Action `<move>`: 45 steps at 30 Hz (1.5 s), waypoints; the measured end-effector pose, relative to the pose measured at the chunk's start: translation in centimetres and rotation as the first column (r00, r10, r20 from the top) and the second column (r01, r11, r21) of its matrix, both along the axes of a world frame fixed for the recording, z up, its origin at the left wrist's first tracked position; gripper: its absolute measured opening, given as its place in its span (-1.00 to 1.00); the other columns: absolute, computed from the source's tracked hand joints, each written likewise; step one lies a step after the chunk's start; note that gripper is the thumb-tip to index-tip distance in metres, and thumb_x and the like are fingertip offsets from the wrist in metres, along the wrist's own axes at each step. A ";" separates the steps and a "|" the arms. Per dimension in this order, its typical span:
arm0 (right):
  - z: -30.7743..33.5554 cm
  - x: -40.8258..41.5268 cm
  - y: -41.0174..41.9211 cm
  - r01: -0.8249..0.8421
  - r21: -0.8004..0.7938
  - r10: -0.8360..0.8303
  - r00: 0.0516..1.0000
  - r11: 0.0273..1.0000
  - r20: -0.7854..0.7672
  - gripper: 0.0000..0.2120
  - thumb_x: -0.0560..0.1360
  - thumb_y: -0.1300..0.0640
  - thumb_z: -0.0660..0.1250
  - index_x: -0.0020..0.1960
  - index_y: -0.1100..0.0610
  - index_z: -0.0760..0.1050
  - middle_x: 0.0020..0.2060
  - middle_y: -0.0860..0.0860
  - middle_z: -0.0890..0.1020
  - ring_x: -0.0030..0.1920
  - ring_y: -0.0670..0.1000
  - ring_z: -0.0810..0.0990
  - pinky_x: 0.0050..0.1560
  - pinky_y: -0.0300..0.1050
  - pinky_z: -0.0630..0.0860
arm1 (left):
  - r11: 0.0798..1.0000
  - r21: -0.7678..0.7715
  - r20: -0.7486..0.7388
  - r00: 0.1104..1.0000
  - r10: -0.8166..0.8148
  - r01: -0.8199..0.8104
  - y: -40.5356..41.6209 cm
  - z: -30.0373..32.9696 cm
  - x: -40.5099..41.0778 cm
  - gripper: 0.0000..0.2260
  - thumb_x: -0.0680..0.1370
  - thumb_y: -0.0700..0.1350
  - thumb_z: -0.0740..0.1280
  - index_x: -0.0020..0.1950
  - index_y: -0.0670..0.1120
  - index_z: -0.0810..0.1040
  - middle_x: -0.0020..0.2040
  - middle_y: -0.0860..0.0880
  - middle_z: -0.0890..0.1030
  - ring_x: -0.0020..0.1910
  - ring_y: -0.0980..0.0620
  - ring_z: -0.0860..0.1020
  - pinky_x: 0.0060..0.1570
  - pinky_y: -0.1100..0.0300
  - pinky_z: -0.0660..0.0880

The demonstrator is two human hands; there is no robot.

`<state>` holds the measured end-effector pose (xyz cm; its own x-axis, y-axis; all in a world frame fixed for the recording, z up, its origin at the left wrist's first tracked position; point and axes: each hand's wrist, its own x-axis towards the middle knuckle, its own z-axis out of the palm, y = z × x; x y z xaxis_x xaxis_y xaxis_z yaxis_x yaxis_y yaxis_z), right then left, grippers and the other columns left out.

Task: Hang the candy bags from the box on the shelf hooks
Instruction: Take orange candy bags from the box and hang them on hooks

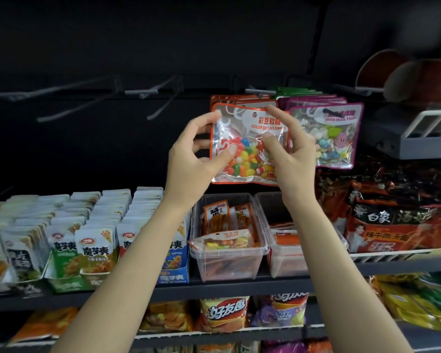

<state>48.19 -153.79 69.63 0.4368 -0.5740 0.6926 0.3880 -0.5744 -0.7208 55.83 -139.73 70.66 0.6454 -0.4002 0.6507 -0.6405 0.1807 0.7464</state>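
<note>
Both hands hold one candy bag (248, 145) up in front of the dark back panel of the shelf unit. The bag is clear with an orange border and holds coloured jelly beans. The left hand (192, 159) pinches its left edge, the thumb on the front near the beans and a fingertip at the top left corner. The right hand (294, 151) grips the right side, the thumb pressed on the front and the forefinger reaching up to the top edge. The bag's top sits just below a grey hook (259, 91), in front of a row of orange-edged bags (237, 99) already hanging there. Whether the bag's hole is on the hook cannot be told.

Just to the right hang purple-edged candy bags (327, 136). To the left, two more hooks (161, 86) stick out bare.

On the shelf (239, 285) below stands a clear plastic box (228, 240) with one candy bag (223, 240) lying across the top of orange packets. Beside it are rows of white snack pouches (94, 240) on the left and red noodle packs (392, 225) on the right.
</note>
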 end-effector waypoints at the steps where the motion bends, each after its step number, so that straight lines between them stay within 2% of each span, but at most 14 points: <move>1: 0.0 0.0 0.0 -0.006 0.002 0.006 1.000 1.000 -0.005 -0.65 0.56 0.20 0.29 0.33 0.01 0.49 0.16 -0.02 0.62 -0.21 -0.24 0.41 -0.11 -0.28 0.39 | 1.000 -0.003 -0.005 1.000 -0.003 0.003 0.0 0.0 0.0 -0.53 0.46 -0.16 0.47 0.34 -0.02 0.44 0.24 0.07 0.54 0.12 0.16 0.56 -0.09 0.34 0.55; 5: 0.3 -0.3 0.0 -0.024 0.007 0.024 0.999 1.000 -0.033 -0.64 0.56 0.20 0.30 0.34 0.01 0.48 0.19 -0.07 0.60 0.03 -0.16 0.53 0.09 -0.14 0.50 | 0.999 -0.015 -0.057 0.997 -0.046 0.045 0.0 -0.3 0.2 -0.53 0.46 -0.17 0.48 0.33 -0.01 0.46 0.22 0.07 0.55 0.14 0.13 0.57 0.04 0.16 0.59; 8: 0.3 -0.6 0.2 -0.038 -0.009 0.038 0.998 0.999 -0.043 -0.63 0.54 0.13 0.30 0.34 -0.02 0.48 0.22 -0.06 0.59 0.20 0.00 0.57 0.19 0.16 0.53 | 0.996 -0.035 -0.112 0.990 -0.081 0.077 0.0 -0.5 0.3 -0.54 0.45 -0.19 0.48 0.30 0.02 0.47 0.21 0.05 0.56 0.13 0.11 0.58 0.05 0.06 0.60; 10: 0.4 -0.6 0.3 -0.023 -0.039 0.021 0.999 0.999 -0.048 -0.64 0.55 0.14 0.30 0.34 0.00 0.48 0.21 -0.08 0.59 0.17 -0.06 0.56 0.21 0.19 0.51 | 0.994 -0.054 -0.168 0.980 -0.107 0.099 0.0 -0.7 0.5 -0.55 0.44 -0.20 0.48 0.28 0.04 0.47 0.18 0.04 0.57 0.11 0.10 0.60 0.04 0.05 0.61; 13: 0.3 -0.1 -0.2 0.005 -0.094 -0.010 0.998 0.996 -0.055 -0.64 0.57 0.18 0.30 0.35 -0.01 0.45 0.01 -0.21 0.56 -0.12 -0.27 0.44 0.05 -0.16 0.52 | 0.990 -0.069 -0.216 0.967 -0.136 0.124 -0.2 -1.0 1.1 -0.55 0.44 -0.21 0.47 0.28 0.04 0.47 0.18 0.01 0.58 0.09 0.08 0.62 0.02 0.06 0.61; 15: -0.1 0.3 -0.5 0.087 -0.196 -0.104 0.992 0.977 -0.074 -0.63 0.59 0.14 0.29 0.38 0.00 0.43 -0.04 -0.20 0.52 -0.23 -0.26 0.40 -0.14 -0.42 0.35 | 0.994 -0.048 -0.176 0.979 -0.101 0.094 -0.6 -1.2 1.6 -0.54 0.45 -0.21 0.47 0.30 0.02 0.46 0.17 0.05 0.57 0.10 0.14 0.60 -0.01 0.15 0.61; 18: -1.4 1.1 -1.0 0.413 -0.485 -0.477 0.879 0.770 -0.009 -0.60 0.58 0.08 0.31 0.40 0.06 0.42 0.30 0.14 0.43 0.14 -0.03 0.45 0.12 -0.48 0.29 | 0.998 -0.003 0.033 0.997 0.063 -0.063 -1.9 -1.7 2.9 -0.54 0.45 -0.19 0.47 0.32 0.00 0.46 0.21 0.08 0.55 0.11 0.18 0.56 0.02 0.22 0.58; 20: -2.2 2.2 -1.3 0.539 -0.609 -0.633 0.770 0.582 0.077 -0.60 0.55 0.07 0.33 0.37 0.12 0.44 0.40 0.25 0.34 0.36 0.17 0.31 0.31 -0.16 0.29 | 0.988 0.007 0.140 0.979 0.149 -0.151 -3.1 -2.2 4.2 -0.53 0.46 -0.18 0.46 0.33 0.01 0.45 0.24 0.05 0.52 0.12 0.16 0.55 0.04 0.17 0.58; 22: -2.7 3.6 -1.9 0.556 -0.688 -0.705 0.703 0.467 0.090 -0.59 0.54 0.05 0.32 0.34 0.16 0.44 0.40 0.25 0.35 0.39 0.20 0.23 0.31 0.04 0.28 | 0.976 0.019 0.192 0.959 0.208 -0.215 -4.4 -2.6 5.5 -0.53 0.47 -0.16 0.46 0.35 -0.01 0.43 0.24 0.02 0.51 0.12 0.13 0.54 0.06 0.15 0.57; 28: -2.5 6.4 -3.5 0.509 -0.789 -0.764 0.640 0.345 0.080 -0.64 0.47 0.07 0.37 0.21 0.21 0.50 0.23 0.18 0.54 0.37 0.16 0.34 0.38 0.10 0.12 | 0.965 0.035 0.193 0.950 0.247 -0.259 -7.3 -2.4 8.7 -0.53 0.47 -0.14 0.46 0.35 -0.04 0.42 0.23 -0.02 0.54 0.21 0.04 0.51 0.19 0.12 0.49; 32: -2.8 6.6 -3.6 0.449 -0.829 -0.758 0.650 0.335 0.046 -0.65 0.50 0.07 0.31 0.21 0.25 0.49 0.26 0.18 0.54 0.45 0.17 0.32 0.48 0.21 -0.07 | 0.968 0.048 0.127 0.963 0.237 -0.245 -7.8 -2.4 8.8 -0.53 0.50 -0.18 0.43 0.37 -0.03 0.39 0.24 -0.03 0.53 0.18 0.10 0.51 0.05 0.40 0.43; 38: -3.7 4.3 -2.9 0.420 -0.850 -0.721 0.689 0.318 0.071 -0.58 0.53 0.18 0.23 0.36 0.27 0.43 0.38 0.14 0.47 0.52 0.12 0.18 0.48 0.26 -0.15 | 0.976 0.151 -0.044 0.985 0.164 -0.156 -5.2 -2.4 5.5 -0.51 0.54 -0.15 0.38 0.44 0.02 0.33 0.35 0.00 0.45 0.31 0.11 0.42 0.28 0.18 0.39; 41: -4.4 2.2 -2.2 0.489 -0.793 -0.605 0.771 0.363 0.198 -0.70 0.50 0.25 0.25 0.20 0.18 0.58 0.19 0.03 0.62 0.34 0.09 0.40 0.41 0.14 0.12 | 0.969 0.162 -0.114 0.972 0.205 -0.186 -2.5 -2.5 2.6 -0.62 0.56 -0.14 0.35 0.37 0.03 0.42 0.33 0.07 0.47 0.30 0.13 0.42 0.23 0.23 0.36; 45: -4.9 -0.4 0.9 0.421 -0.660 -0.349 0.904 0.623 0.247 -0.81 0.55 0.23 0.29 0.12 0.20 0.59 -0.02 0.03 0.67 0.06 0.06 0.51 0.07 -0.04 0.42 | 0.980 -0.013 -0.139 0.970 0.197 -0.201 2.0 -3.5 -2.0 -0.78 0.56 -0.24 0.27 0.13 0.03 0.53 0.06 0.16 0.60 0.15 0.21 0.53 0.25 0.17 0.43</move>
